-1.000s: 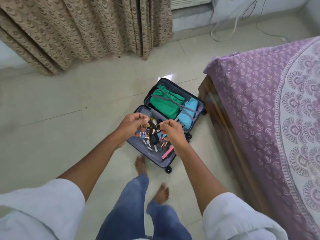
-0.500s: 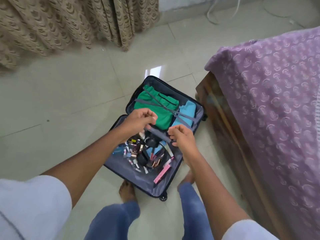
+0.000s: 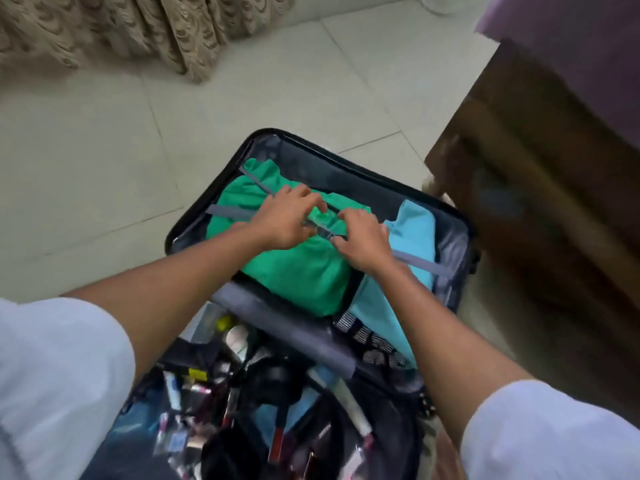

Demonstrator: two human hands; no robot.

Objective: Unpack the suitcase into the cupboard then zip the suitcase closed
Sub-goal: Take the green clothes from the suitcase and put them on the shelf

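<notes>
Tiled floor (image 3: 104, 140), open suitcase (image 3: 460, 244) beside bed. Both hands moved from toiletries half onto strap buckle (image 3: 323, 230) over green garment (image 3: 294, 268); left hand (image 3: 287, 220), right hand (image 3: 360, 240) fingers pinching buckle. Unpacking not started; strap release likely next.

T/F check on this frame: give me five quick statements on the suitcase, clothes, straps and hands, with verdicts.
1. The suitcase lies open on the floor. True.
2. Both hands are at the strap buckle over the green garment. True: left hand, right hand.
3. The green garment is already out of the suitcase. False: it lies in the far half, under the grey straps.
4. The light blue garment lies left of the green one. False: it lies right of it.
5. The near half holds only folded clothes. False: small cosmetics fill it.
</notes>
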